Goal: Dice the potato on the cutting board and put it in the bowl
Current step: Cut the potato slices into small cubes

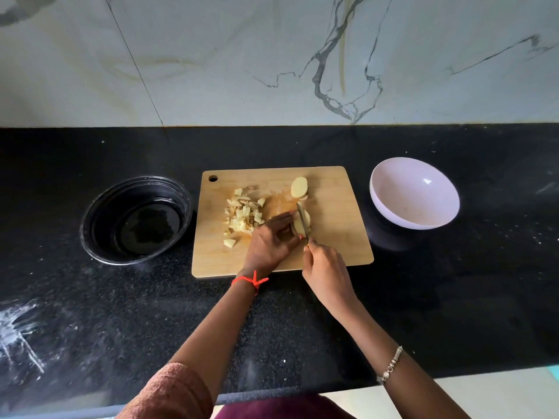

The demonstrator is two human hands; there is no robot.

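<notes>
A wooden cutting board (332, 237) lies on the black counter. A pile of diced potato (243, 217) sits on its left half. Stacked potato slices (299, 187) rest near the board's far edge. My left hand (270, 241) grips a potato piece (302, 225) at the board's middle, fingers curled over it. My right hand (325, 267) grips the handle of a knife (302, 220), whose blade is set into that piece. A white bowl (414, 193) stands right of the board, with nothing in it.
A black round bowl (136, 219) stands left of the board and shows nothing inside. A marble wall rises behind the counter. White smears mark the counter at the near left. The counter's front edge runs below my arms.
</notes>
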